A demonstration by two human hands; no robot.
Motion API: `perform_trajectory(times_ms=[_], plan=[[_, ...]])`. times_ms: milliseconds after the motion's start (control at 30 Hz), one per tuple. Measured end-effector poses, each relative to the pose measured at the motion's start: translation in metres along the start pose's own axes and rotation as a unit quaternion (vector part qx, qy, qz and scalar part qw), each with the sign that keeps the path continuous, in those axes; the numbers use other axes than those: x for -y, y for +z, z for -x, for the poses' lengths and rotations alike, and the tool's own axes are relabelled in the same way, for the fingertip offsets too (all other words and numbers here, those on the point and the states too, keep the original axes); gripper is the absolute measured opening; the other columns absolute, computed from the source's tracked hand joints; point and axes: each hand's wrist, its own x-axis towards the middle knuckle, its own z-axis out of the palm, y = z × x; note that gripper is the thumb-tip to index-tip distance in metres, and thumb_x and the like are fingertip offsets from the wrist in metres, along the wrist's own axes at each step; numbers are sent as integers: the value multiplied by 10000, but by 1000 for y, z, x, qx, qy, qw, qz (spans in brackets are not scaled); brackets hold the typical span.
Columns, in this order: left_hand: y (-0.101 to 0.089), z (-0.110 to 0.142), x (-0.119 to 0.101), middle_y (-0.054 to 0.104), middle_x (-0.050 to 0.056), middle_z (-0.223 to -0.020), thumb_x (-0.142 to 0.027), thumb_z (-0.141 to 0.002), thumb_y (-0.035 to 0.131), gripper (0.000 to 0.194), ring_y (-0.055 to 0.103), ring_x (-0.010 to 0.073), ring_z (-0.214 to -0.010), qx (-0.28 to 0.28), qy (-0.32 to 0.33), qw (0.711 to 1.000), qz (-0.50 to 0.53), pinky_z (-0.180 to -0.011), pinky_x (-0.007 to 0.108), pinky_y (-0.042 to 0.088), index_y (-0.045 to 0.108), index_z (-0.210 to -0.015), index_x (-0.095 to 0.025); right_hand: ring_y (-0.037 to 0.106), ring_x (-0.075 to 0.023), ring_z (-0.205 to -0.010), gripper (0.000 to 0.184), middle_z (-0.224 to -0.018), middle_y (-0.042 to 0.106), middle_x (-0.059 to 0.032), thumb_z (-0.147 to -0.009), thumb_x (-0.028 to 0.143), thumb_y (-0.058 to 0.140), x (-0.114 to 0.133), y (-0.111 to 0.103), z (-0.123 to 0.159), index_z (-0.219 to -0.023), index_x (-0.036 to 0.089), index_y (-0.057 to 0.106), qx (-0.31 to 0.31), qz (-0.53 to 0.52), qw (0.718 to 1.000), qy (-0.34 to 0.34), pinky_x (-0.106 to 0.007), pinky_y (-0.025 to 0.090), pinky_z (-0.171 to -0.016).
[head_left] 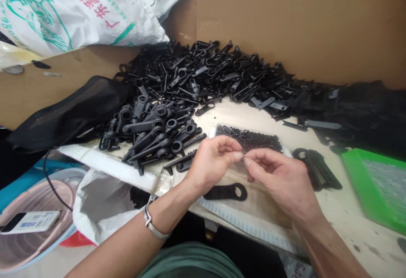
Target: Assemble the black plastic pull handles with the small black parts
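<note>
Pinching narrowly, fingers of the left hand and right hand meet tip to tip over the bench; any item between them is too small to tell. Flat, dark ring-ended piece lies just below. Behind the hands: tiny black bits, grainy in texture. Beyond: heap of smooth, black ring-ended parts. Rightward: bright green tray, straight-walled.

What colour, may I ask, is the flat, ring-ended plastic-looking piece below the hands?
The ring-ended piece is black, clearest in the head view.
</note>
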Motion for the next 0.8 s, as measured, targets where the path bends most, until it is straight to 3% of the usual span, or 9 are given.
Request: perform_trajectory(times_ms=[267,500,667,800], plan=[[2,3,-2,691,15,-803,-102,-727,754,125,631,118,-773,36,37,998,-48,-784,252,509,689,-831,-129,531,-92,-470,264,-507,594,25,-761,426,764,-8,-8,-8,-707,181,682,82,-133,984,85,-217,465,-525],[1,4,-3,683,6,-804,-82,-764,698,87,621,121,-778,34,80,990,-113,-765,248,494,668,-814,-147,549,-109,-480,189,-495,600,24,-776,378,723,1,-11,-2,-698,210,690,54,-13,997,47,-230,491,-534],[0,5,-2,660,6,-828,-87,-810,641,80,606,124,-800,43,75,988,-124,-778,259,488,648,-852,-155,579,-125,-514,139,-601,652,13,-787,358,689,0,-6,5,-748,226,707,-7,74,996,-53,-244,473,-501],[3,4,-2,622,6,-821,-47,-806,638,108,576,111,-801,41,28,997,-59,-793,252,476,636,-872,-133,622,-138,-585,91,-720,714,-6,-839,255,638,-2,0,9,-756,229,666,-66,194,959,-197,-274,493,-589]])
